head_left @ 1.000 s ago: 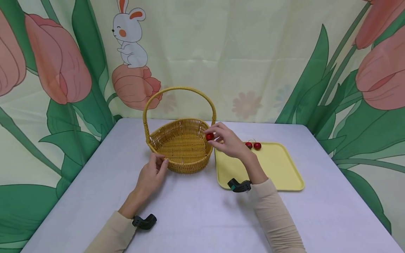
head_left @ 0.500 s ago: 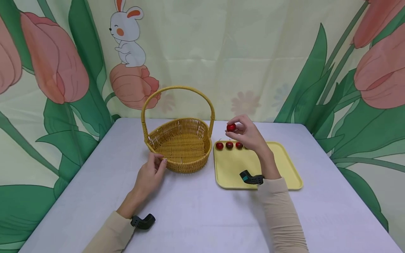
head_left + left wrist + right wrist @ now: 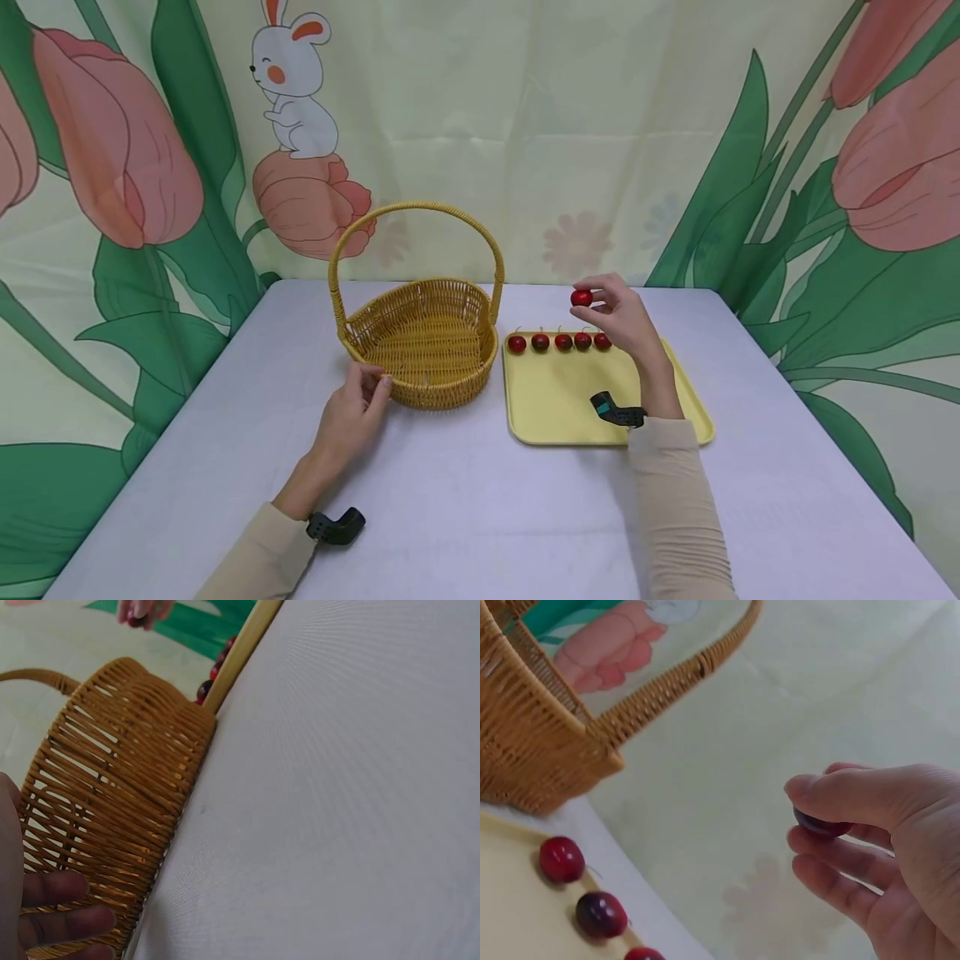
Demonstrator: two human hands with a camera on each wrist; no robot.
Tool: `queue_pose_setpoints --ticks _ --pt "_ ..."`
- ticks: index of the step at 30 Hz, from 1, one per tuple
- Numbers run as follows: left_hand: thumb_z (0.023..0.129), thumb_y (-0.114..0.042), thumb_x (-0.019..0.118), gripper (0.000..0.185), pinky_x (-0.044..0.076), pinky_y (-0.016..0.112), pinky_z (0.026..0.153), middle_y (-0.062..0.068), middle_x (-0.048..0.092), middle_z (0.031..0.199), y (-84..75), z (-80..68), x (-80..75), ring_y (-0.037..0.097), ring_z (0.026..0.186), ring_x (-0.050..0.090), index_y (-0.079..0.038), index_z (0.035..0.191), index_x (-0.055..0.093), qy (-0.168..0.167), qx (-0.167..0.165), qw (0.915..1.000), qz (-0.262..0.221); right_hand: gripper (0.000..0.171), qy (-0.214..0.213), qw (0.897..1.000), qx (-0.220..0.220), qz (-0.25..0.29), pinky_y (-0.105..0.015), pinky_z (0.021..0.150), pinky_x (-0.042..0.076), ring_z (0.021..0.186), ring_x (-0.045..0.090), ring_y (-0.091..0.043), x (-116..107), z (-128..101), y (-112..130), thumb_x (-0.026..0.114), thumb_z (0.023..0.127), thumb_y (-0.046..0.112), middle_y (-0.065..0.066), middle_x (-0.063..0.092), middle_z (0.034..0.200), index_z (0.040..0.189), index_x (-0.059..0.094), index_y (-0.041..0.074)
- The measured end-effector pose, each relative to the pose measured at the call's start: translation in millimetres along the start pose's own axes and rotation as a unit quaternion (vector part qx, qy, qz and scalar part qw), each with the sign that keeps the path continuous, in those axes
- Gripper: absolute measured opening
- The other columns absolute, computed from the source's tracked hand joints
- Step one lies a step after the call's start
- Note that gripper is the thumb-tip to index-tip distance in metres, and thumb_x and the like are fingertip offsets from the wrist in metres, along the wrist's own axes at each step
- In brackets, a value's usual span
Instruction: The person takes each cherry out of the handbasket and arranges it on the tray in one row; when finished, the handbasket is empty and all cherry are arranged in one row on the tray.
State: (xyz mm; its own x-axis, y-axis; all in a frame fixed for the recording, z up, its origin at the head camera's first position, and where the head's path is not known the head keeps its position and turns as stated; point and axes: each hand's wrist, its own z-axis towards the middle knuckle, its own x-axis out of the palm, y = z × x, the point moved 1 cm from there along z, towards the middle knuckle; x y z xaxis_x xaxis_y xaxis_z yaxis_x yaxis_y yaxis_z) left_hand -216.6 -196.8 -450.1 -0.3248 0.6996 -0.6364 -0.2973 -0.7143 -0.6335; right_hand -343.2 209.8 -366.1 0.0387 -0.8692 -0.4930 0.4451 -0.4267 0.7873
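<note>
A dark red cherry (image 3: pixel 581 298) is pinched between thumb and fingers of my right hand (image 3: pixel 622 317), held up above the back edge of the yellow tray (image 3: pixel 562 400). Beneath it, several cherries (image 3: pixel 563 342) stand in a row along that back edge, stems pointing backward. To the left is the woven basket (image 3: pixel 423 342), whose arched handle rises above it; its inside shows only bare weave. My left hand (image 3: pixel 351 417) holds the basket's front left rim. In the left wrist view, some left fingers (image 3: pixel 67 922) lie against the outer wicker wall.
A white cloth covers the table (image 3: pixel 465 500). Behind it hangs a curtain (image 3: pixel 585 125) printed with tulips and a rabbit. The basket's handle (image 3: pixel 420 206) stands upright, its right foot near the tray's back left corner.
My right hand has carried the cherry from beside the basket's right rim rightward over the tray, uncovering more of the cherry row. My left hand stays at the basket rim.
</note>
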Motion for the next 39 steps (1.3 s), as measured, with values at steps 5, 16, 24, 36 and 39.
queue_pose_setpoints --ticks 5,16,24,36,39 --pt "0.105 -0.029 0.051 0.026 0.044 0.024 0.061 0.003 0.062 0.086 0.0 -0.6 -0.1 0.013 0.072 0.053 -0.008 0.12 0.05 0.002 -0.001 1.0 -0.003 0.045 -0.003 0.997 0.069 0.031 -0.013 0.078 0.052 0.11 0.066 -0.014 -9 -5 -17 0.072 0.093 0.02 -0.015 0.048 0.137 0.132 0.055 0.004" --pt "0.104 -0.029 0.052 0.025 0.044 0.024 0.061 0.002 0.062 0.086 -0.4 -1.2 -0.5 0.013 0.072 0.053 -0.008 0.119 0.05 0.0 -0.002 1.0 -0.007 0.049 -0.019 0.989 0.117 -0.089 -0.045 0.092 0.049 0.124 0.054 -0.044 -25 -13 -56 0.067 0.096 0.021 -0.023 0.044 0.144 0.141 0.054 0.004" --pt "0.104 -0.029 0.052 0.026 0.045 0.023 0.061 0.003 0.062 0.087 0.8 -1.7 -0.7 0.013 0.072 0.054 -0.007 0.119 0.05 0.0 -0.003 0.9999 -0.01 0.048 0.0 0.98 0.181 -0.087 -0.05 0.101 0.047 0.129 0.05 -0.044 -26 -21 -76 0.065 0.097 0.017 -0.025 0.042 0.146 0.141 0.052 0.002" --pt "0.104 -0.028 0.052 0.026 0.045 0.023 0.061 0.003 0.063 0.087 0.1 -1.2 -1.1 0.012 0.072 0.054 -0.006 0.119 0.05 -0.004 0.004 1.0 -0.002 0.044 0.007 0.969 0.203 -0.141 -0.054 0.105 0.042 0.123 0.05 -0.044 -25 -26 -88 0.061 0.097 0.011 -0.028 0.045 0.139 0.139 0.053 -0.002" --pt "0.104 -0.028 0.052 0.027 0.045 0.023 0.062 0.003 0.063 0.087 -0.1 -0.7 -1.1 0.012 0.072 0.054 -0.006 0.119 0.05 -0.002 0.005 1.0 -0.003 0.044 0.012 0.969 0.201 -0.146 -0.052 0.103 0.043 0.12 0.052 -0.042 -25 -26 -92 0.062 0.097 0.01 -0.028 0.049 0.136 0.138 0.054 -0.003"
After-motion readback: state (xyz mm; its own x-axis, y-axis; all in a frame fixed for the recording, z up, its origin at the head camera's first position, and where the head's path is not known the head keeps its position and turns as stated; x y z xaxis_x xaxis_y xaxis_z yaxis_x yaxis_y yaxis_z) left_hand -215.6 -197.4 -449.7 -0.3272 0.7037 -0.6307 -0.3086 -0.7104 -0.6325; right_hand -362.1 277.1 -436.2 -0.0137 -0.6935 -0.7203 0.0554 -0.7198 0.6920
